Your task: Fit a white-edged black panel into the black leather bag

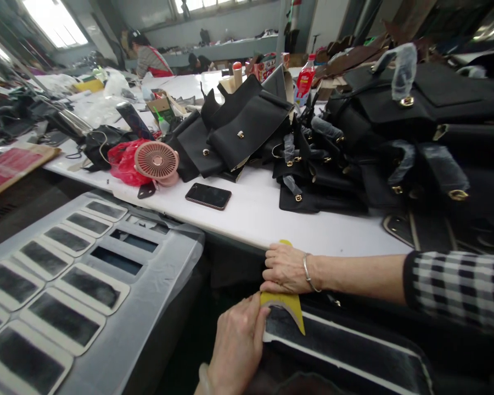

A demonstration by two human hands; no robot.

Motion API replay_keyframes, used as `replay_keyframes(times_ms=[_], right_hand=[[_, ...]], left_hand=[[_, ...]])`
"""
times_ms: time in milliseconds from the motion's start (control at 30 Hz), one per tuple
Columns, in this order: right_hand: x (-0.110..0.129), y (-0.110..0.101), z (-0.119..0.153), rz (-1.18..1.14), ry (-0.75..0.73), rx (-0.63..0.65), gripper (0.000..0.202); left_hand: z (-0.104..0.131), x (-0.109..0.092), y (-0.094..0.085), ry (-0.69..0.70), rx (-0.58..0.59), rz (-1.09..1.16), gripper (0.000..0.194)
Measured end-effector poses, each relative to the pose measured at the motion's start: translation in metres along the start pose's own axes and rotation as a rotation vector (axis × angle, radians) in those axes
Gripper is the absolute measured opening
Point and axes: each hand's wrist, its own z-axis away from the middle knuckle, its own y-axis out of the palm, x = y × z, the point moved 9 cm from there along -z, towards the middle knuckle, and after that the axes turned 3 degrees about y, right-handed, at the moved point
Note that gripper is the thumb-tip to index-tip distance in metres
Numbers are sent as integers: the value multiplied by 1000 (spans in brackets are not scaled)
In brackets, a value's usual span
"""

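1. Head view, near the bottom: the left hand comes up from the lower edge, its fingers curled and its thumb pressing on the near end of a yellow curved piece.
2. The right hand, with a thin bracelet at the wrist and a checked sleeve farther up the arm, reaches in from the right. It lies palm down, fingers closed over the top of the same yellow piece, whose tip also peeks out above the knuckles.
3. The yellow piece sits at the front edge of the white desk, lying over a black panel with a white border just below the hands.
4. On the desk beyond the hands lie a dark phone, a small pink fan beside a red plastic bag, and a heap of black bag parts with gold fittings that spreads to the right.
5. A red-labelled bottle stands behind the heap.
6. To the left, a grey sheet carries rows of white-bordered black pieces.
7. Another person in a striped top is at a far desk.
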Motion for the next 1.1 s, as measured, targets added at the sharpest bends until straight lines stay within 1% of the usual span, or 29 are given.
replay_keyframes(times_ms=[67, 133, 167, 233, 333, 400, 467, 533, 567, 633, 700, 800, 867, 967, 1100], right_hand=[[3, 2, 7, 9, 80, 11, 48], [6, 3, 14, 23, 167, 22, 50], [8, 4, 17, 31, 211, 27, 50], [11, 4, 24, 41, 294, 43, 51], [13, 1, 36, 37, 397, 78, 50], [11, -6, 48, 20, 468, 96, 48], [6, -16, 65, 9, 558, 99, 47], [-3, -26, 86, -46, 687, 94, 46], [-8, -28, 96, -115, 760, 93, 45], [-15, -27, 113, -289, 891, 97, 43], [-20, -23, 121, -400, 998, 101, 42], [-29, -20, 119, -322, 1099, 102, 43], [-35, -18, 113, -249, 1114, 105, 45], [-39, -17, 102, -186, 1079, 119, 47], [-36, -22, 91, -138, 1025, 145, 45]], left_hand=[[0, 0, -3, 18, -12, 134, 36], [1, 2, -3, 18, -17, 356, 37], [1, 6, 0, -4, -16, 485, 38], [1, 17, 8, -98, -42, 724, 40], [0, 34, 23, -234, -125, 989, 41], [-3, 36, 32, -251, -137, 1112, 41], [-6, 35, 37, -240, -111, 1185, 44], [-8, 35, 37, -234, -88, 1202, 47], [-8, 34, 37, -232, -79, 1194, 48], [-9, 34, 35, -233, -68, 1152, 48], [-10, 33, 33, -242, -59, 1085, 48], [-12, 29, 31, -256, -56, 1011, 50], [-12, 28, 30, -264, -68, 987, 51], [-13, 27, 31, -253, -78, 971, 51], [-13, 30, 33, -241, -93, 943, 47]])
